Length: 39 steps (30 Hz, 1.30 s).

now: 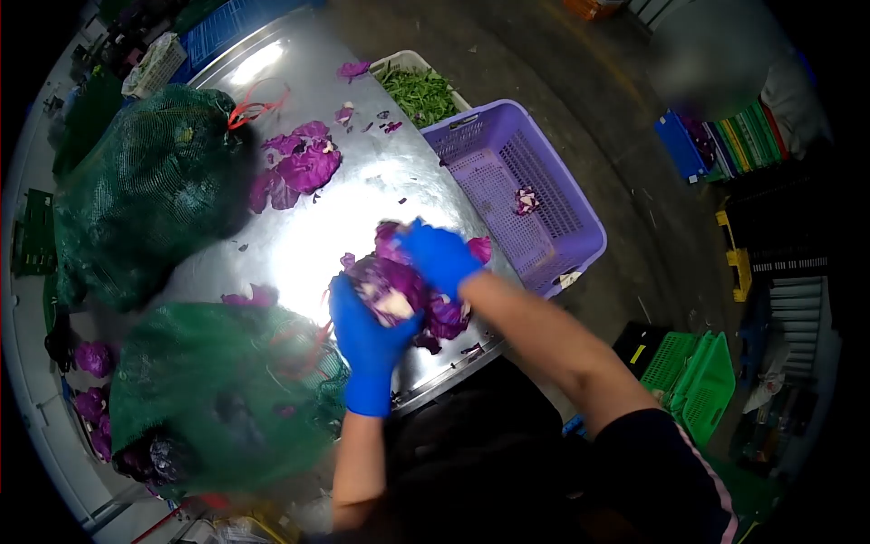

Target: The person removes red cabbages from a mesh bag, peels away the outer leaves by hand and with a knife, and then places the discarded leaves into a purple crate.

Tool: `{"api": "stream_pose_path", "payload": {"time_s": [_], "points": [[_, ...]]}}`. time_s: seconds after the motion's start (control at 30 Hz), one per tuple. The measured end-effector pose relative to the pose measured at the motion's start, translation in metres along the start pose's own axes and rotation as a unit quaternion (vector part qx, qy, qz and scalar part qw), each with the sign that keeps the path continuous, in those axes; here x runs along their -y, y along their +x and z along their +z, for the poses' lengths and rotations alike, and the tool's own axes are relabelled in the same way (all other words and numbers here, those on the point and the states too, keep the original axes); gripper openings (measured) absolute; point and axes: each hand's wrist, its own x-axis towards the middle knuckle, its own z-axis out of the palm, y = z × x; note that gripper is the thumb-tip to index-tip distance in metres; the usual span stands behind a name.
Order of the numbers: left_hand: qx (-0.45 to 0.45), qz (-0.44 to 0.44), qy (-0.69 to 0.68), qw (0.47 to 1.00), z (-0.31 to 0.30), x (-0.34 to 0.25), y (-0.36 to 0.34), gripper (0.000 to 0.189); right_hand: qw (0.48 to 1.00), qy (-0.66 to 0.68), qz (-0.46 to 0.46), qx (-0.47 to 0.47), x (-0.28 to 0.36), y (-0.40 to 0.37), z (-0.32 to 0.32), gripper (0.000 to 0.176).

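My left hand (370, 340), in a blue glove, is wrapped round the lower left side of a red cabbage (391, 288) whose pale cut stem faces up. Just above the cabbage on its right is my right hand (437, 254), also gloved in blue, its fingers curled and blurred near a purple leaf (390, 241); what they hold, if anything, is hidden. Loose purple leaves (448, 317) lie beneath and beside the cabbage on the shiny metal table (372, 163). More leaves (308, 168) are piled farther up the table.
Two green mesh sacks (149, 195) fill the left side. Beyond the table's right edge stand a purple crate (580, 218) with a small piece inside and a white crate of green leaves (417, 95). Green crates (702, 381) and a person (784, 100) are at the right.
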Motion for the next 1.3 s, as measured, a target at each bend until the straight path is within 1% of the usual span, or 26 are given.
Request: {"api": "stream_pose_path", "payload": {"time_s": [0.03,0.1,0.13,0.2,0.23,0.27,0.3,0.33,0.37,0.4,0.43,0.47,0.5,0.57,0.63,0.67,0.7,0.73,0.8,0.87,0.9,1.0,1.13,1.23,1.27,1.3], "points": [[-0.003,0.045,0.022,0.999,0.0,-0.001,-0.017,0.12,0.998,0.04,0.046,-0.022,-0.022,0.018,0.004,0.047],[-0.003,0.069,0.034,0.997,-0.001,-0.006,-0.027,0.119,0.989,0.074,0.128,-0.004,-0.044,0.036,0.001,0.048],[-0.004,0.081,0.039,0.996,-0.001,-0.008,-0.031,0.119,0.988,0.078,0.132,-0.011,-0.039,0.026,0.005,0.05],[0.043,0.061,-0.001,0.997,-0.011,0.0,-0.011,0.118,0.996,0.031,0.078,-0.034,-0.044,0.013,-0.01,0.056],[0.094,0.05,-0.05,0.993,-0.018,0.007,0.0,0.12,0.998,0.007,0.052,-0.047,-0.045,0.006,-0.019,0.06],[0.14,0.102,-0.026,0.985,-0.028,0.008,0.013,0.118,0.993,0.026,0.097,-0.064,-0.039,-0.003,-0.035,0.063],[0.184,0.155,-0.006,0.971,-0.039,0.009,0.027,0.118,0.989,0.088,0.083,-0.086,-0.022,-0.013,-0.053,0.066],[0.195,0.159,-0.035,0.967,-0.042,0.011,0.034,0.113,0.98,0.15,0.066,-0.11,0.0,-0.022,-0.065,0.069],[0.207,0.162,-0.064,0.963,-0.046,0.013,0.04,0.109,0.97,0.23,0.003,-0.077,0.017,-0.033,-0.067,0.074],[0.189,0.075,-0.14,0.969,-0.047,0.008,0.036,0.107,0.963,0.268,-0.014,-0.038,0.024,-0.036,-0.06,0.07],[0.156,-0.01,-0.23,0.961,-0.048,0.002,0.031,0.106,0.952,0.305,-0.029,0.003,0.031,-0.039,-0.052,0.067],[0.108,-0.086,-0.317,0.938,-0.049,-0.003,0.026,0.105,0.947,0.315,-0.047,-0.042,0.029,-0.036,-0.038,0.063],[0.089,-0.07,-0.284,0.952,-0.036,0.015,0.018,0.11,0.94,0.323,-0.065,-0.087,0.026,-0.033,-0.023,0.06],[0.048,0.004,-0.087,0.995,-0.025,0.022,0.012,0.125,0.945,0.318,-0.008,-0.07,0.031,-0.038,-0.033,0.054],[-0.048,-0.064,-0.122,0.989,-0.013,0.015,0.009,0.13,0.941,0.333,-0.015,-0.062,0.017,-0.026,-0.026,0.053],[-0.065,-0.069,-0.125,0.988,-0.007,0.012,0.006,0.131,0.938,0.341,-0.017,-0.057,0.012,-0.022,-0.025,0.052],[-0.082,-0.074,-0.129,0.986,0.0,0.01,0.004,0.133,0.945,0.323,0.012,-0.041,0.007,-0.019,-0.026,0.051],[-0.099,-0.078,-0.132,0.983,0.006,0.006,0.002,0.135,0.95,0.307,0.008,-0.05,0.001,-0.014,-0.029,0.053],[-0.072,-0.053,-0.113,0.99,0.014,0.004,0.006,0.138,0.958,0.281,0.001,-0.056,-0.003,-0.011,-0.027,0.057],[-0.046,-0.087,-0.082,0.992,0.011,0.001,0.026,0.136,0.985,0.147,-0.003,-0.092,0.004,-0.019,-0.038,0.061],[-0.036,-0.078,-0.064,0.994,0.009,-0.005,0.036,0.134,0.991,0.077,-0.006,-0.11,0.009,-0.021,-0.047,0.064],[0.001,-0.053,-0.028,0.998,0.013,-0.009,0.054,0.13,0.991,-0.003,-0.035,-0.129,0.024,-0.027,-0.042,0.074],[0.038,-0.059,-0.022,0.997,0.013,-0.016,0.065,0.128,1.0,-0.013,0.019,0.004,0.015,-0.017,-0.043,0.08],[0.03,-0.071,-0.027,0.997,0.019,-0.014,0.073,0.126,0.991,-0.036,-0.032,-0.126,0.0,-0.001,-0.014,0.071],[0.023,-0.077,-0.023,0.997,0.022,-0.015,0.076,0.126,0.995,0.009,-0.014,-0.097,0.001,0.009,-0.024,0.058],[-0.006,-0.044,0.039,0.998,0.026,-0.018,0.076,0.122,0.996,0.017,-0.011,-0.086,0.001,0.014,-0.031,0.054]]}}
